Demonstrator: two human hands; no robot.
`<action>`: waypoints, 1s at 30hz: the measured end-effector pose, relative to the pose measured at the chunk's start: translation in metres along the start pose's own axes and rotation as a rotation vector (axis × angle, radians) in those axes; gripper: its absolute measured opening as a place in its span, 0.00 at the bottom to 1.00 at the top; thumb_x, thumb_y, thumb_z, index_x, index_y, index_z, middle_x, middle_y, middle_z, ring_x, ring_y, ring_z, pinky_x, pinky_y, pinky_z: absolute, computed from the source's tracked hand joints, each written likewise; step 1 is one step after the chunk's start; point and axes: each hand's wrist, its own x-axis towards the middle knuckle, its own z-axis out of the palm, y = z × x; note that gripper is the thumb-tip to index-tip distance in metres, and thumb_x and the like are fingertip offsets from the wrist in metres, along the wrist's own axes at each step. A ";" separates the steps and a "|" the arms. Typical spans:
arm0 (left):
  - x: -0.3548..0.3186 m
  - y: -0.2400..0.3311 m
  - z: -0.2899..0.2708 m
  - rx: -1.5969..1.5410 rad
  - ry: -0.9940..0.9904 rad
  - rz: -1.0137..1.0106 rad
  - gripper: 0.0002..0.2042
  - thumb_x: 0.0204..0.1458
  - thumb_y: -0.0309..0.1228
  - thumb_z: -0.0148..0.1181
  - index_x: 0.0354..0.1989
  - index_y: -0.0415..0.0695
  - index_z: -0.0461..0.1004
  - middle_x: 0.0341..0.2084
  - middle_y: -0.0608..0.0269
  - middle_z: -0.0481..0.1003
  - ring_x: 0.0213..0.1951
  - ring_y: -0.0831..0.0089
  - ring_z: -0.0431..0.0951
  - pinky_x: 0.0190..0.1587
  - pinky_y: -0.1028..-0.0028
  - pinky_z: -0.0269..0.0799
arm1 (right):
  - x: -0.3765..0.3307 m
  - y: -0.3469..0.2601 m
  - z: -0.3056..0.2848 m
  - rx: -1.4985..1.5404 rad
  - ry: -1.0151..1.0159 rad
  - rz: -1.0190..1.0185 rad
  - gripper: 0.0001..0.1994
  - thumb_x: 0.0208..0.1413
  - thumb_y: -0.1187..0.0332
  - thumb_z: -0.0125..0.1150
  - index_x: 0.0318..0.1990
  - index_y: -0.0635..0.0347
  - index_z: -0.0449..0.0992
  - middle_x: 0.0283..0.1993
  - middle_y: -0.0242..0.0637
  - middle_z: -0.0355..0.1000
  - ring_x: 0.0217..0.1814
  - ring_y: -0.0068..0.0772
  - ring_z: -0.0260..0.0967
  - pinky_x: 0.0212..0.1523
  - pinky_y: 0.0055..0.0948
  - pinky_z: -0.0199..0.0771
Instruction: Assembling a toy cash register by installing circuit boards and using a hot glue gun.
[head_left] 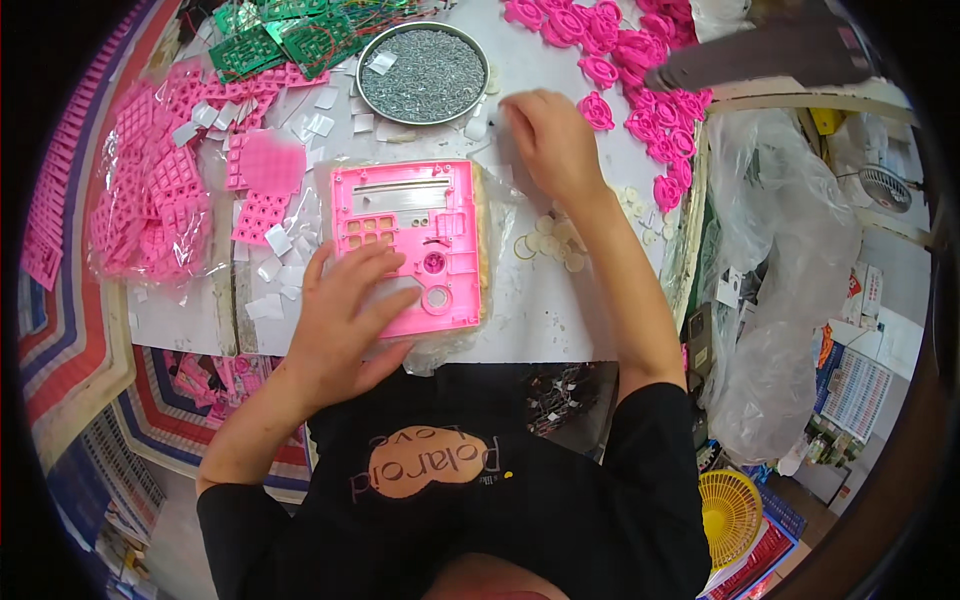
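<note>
Cluttered white table (pixel 580 310), crowded with small plastic parts. At centre, a pink moulded panel (pixel 408 243) with key holes, a slot and round openings, lying flat on a clear bag. Left hand (pixel 345 315) spread flat, fingers splayed, pressing on the lower left part of the pink panel. Right hand (pixel 548 140) stretched out beyond the panel's upper right corner, fingers curled downward over the table near a small white piece; whether anything is pinched, impossible to tell. Just beyond the panel, a round metal dish (pixel 423 72) full of small grey screws. Left of the panel, pink keypad grids (pixel 262 185) and clear bags of more pink pieces (pixel 150 200), with small white squares scattered about. Top left, green lattice parts (pixel 285 35). Top right, a heap of pink ring-shaped parts (pixel 640 70). Near the right forearm, a few pale discs (pixel 555 245) on the table. Off the right edge, a big clear plastic bag (pixel 790 260) and a yellow basket (pixel 728 515) lower down.
</note>
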 end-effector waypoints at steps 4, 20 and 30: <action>0.016 0.006 -0.003 -0.443 0.102 -0.295 0.10 0.52 0.29 0.66 0.41 0.43 0.76 0.31 0.58 0.74 0.31 0.63 0.75 0.36 0.67 0.70 | -0.028 -0.079 -0.049 0.716 -0.317 -0.030 0.10 0.57 0.75 0.64 0.46 0.63 0.79 0.37 0.38 0.77 0.33 0.33 0.74 0.36 0.29 0.73; 0.008 0.009 0.014 0.076 0.080 -0.079 0.16 0.50 0.30 0.65 0.48 0.43 0.75 0.51 0.55 0.73 0.57 0.58 0.71 0.59 0.50 0.60 | -0.082 -0.123 -0.036 0.302 -0.036 -0.013 0.09 0.45 0.78 0.71 0.35 0.64 0.78 0.40 0.40 0.76 0.43 0.41 0.72 0.43 0.34 0.72; 0.003 -0.005 0.015 0.144 -0.072 -0.113 0.21 0.47 0.35 0.67 0.51 0.44 0.75 0.60 0.60 0.70 0.67 0.59 0.63 0.69 0.44 0.46 | -0.062 -0.134 -0.017 -0.081 -0.204 -0.168 0.08 0.45 0.72 0.61 0.33 0.66 0.77 0.54 0.44 0.70 0.62 0.51 0.61 0.52 0.45 0.68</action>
